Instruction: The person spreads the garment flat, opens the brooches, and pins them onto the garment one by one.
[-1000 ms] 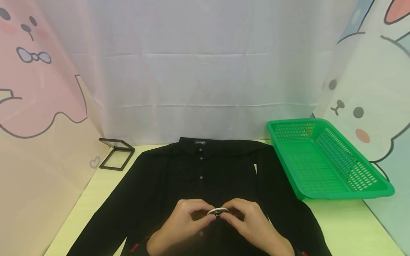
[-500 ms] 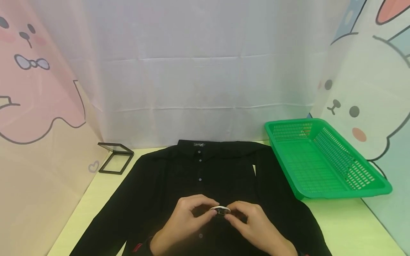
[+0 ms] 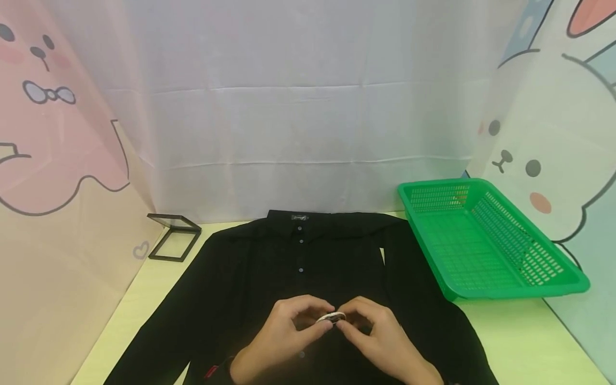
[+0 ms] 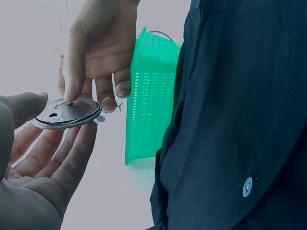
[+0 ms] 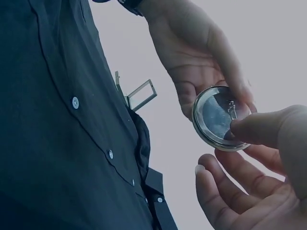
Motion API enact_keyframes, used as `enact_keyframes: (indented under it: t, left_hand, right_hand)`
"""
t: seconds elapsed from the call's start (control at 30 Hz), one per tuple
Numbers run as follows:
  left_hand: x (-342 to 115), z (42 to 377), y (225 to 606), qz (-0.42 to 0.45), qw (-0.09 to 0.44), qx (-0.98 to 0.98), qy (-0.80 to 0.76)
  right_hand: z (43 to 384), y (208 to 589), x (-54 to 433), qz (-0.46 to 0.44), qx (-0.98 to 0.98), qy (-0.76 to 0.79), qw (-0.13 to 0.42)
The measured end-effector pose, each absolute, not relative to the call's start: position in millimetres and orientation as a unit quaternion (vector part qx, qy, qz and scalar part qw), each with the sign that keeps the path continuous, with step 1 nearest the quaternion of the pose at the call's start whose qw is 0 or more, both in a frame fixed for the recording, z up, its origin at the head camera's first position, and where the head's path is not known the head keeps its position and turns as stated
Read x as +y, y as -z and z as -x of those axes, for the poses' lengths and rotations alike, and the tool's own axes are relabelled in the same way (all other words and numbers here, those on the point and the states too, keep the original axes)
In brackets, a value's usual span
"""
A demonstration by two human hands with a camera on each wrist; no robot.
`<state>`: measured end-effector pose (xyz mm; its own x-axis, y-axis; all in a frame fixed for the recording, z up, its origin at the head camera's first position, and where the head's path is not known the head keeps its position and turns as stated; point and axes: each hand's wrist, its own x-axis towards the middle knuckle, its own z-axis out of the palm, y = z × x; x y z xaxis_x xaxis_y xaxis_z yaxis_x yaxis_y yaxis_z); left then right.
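Over the middle of a black button-up shirt (image 3: pixel 313 256), my two hands hold a round pin-back badge (image 3: pixel 332 317). Its metal back with the wire pin faces up in the left wrist view and shows clearly in the right wrist view (image 5: pixel 213 115). My left hand (image 3: pixel 281 329) pinches one side between thumb and fingers. On the opposite side, my right hand (image 3: pixel 380 337) grips the edge, its thumb lying on the back by the pin. The badge's front is hidden.
A green plastic basket (image 3: pixel 481 297) stands at the right, beside the shirt's sleeve. At the back left, an open black-edged display frame (image 3: pixel 166 258) rests on the pale yellow table (image 3: pixel 529 342). A white curtain (image 3: pixel 289 123) hangs behind.
The badge has tilted, its right side now higher in the head view. My left fingers have shifted slightly right along it. Both hands keep hold of it; the shirt lies as before.
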<state>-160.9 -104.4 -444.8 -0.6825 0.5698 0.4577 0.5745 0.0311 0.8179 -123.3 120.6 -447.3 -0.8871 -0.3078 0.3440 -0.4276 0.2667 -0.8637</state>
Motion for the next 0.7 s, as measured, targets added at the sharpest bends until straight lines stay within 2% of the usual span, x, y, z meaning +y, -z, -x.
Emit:
enact_keyframes:
  t: [0.17,0.33,0.7]
  left_hand:
    - [-103.3,161.8,448.5,0.437,0.036,-0.717,0.541]
    - [-103.9,160.9,449.3,0.447,0.04,-0.718,0.532]
    - [-109.3,159.8,442.7,0.353,0.001,-0.752,0.556]
  right_hand:
    - [122.9,446.5,119.1,-0.232,-0.794,-0.56,0.037]
    - [122.5,447.2,119.1,-0.228,-0.794,-0.562,0.037]
    - [123.0,451.6,124.4,-0.208,-0.808,-0.55,0.036]
